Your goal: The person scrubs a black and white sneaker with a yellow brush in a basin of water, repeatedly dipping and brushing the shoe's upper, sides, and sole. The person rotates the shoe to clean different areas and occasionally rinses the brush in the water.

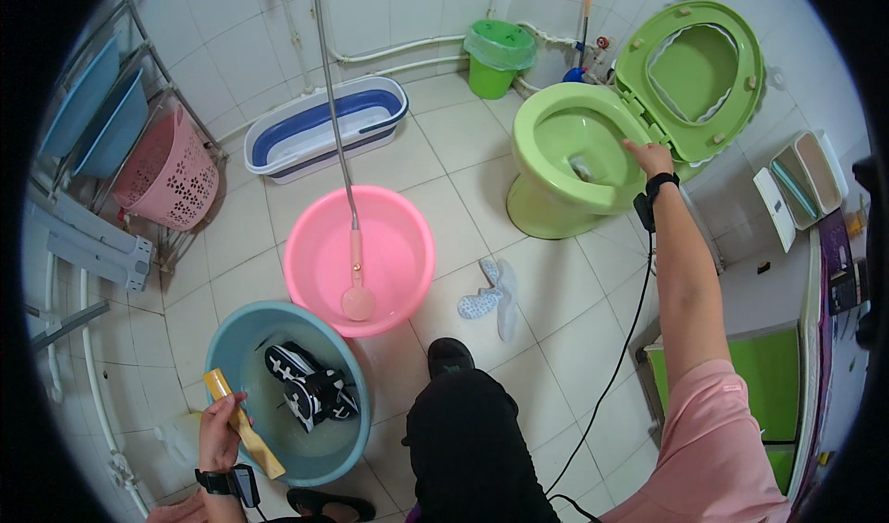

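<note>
My left hand [222, 429] grips a yellow wooden-looking handle or brush [242, 422] over the left rim of a blue-green basin [358, 384]. In that basin, black sneakers with white stripes [311, 387] lie in cloudy water. My right hand [649, 158] rests by the hinge side of a green toilet's bowl rim [542, 116]; whether it holds anything cannot be made out. The toilet's green seat and lid [746, 85] stand raised behind the hand. A pink basin [410, 224] touches the blue-green one and holds a pink shower head [358, 303] on a metal hose.
Patterned cloth pieces [483, 300] lie on the tiled floor. A folding white and blue tub [253, 134] and a green lined bin [493, 82] stand by the wall. A rack at left holds blue basins and a pink basket [191, 189]. A black cable [615, 377] hangs from my right wrist.
</note>
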Available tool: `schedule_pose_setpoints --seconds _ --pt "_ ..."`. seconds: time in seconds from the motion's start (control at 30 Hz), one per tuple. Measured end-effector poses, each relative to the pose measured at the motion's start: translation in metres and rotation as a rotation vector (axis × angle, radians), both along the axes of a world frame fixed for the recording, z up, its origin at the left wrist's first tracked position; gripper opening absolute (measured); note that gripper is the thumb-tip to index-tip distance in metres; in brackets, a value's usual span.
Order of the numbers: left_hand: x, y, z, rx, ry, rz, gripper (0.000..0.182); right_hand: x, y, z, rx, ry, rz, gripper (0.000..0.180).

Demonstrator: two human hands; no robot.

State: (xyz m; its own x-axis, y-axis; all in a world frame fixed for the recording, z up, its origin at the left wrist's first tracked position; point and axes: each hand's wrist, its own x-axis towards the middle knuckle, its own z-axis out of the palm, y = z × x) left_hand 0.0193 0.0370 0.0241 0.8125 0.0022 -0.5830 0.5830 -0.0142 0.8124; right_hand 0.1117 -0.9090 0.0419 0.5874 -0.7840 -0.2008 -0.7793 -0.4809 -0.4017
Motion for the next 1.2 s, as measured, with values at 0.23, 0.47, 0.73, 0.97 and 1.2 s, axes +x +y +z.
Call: schedule_pose_setpoints --seconds 0.23,0.47,0.73,0.97,1.2 --pt "0.003 -0.017 0.005 -0.071 0.014 0.025 0.033 -0.035 0.023 0.011 0.468 -0.151 -0.091 0.112" --pt "-0.015 -0.023 0.016 -0.334 -0.012 0.14 0.046 -0.077 0.134 0.089 1.32 -0.618 0.348 0.093" --pt "-0.055 -0.032 0.058 -0.599 -0.071 0.154 0.06 -0.107 0.286 0.174 1.558 -0.507 0.889 0.102" --pt "-0.082 -0.048 0.102 -1.047 -0.247 0.055 0.087 -0.116 0.454 0.206 1.613 -0.271 0.988 0.094" --pt "-0.093 -0.041 0.103 -1.172 -0.33 0.027 0.105 -0.156 0.646 0.124 0.673 -0.087 1.348 0.075"
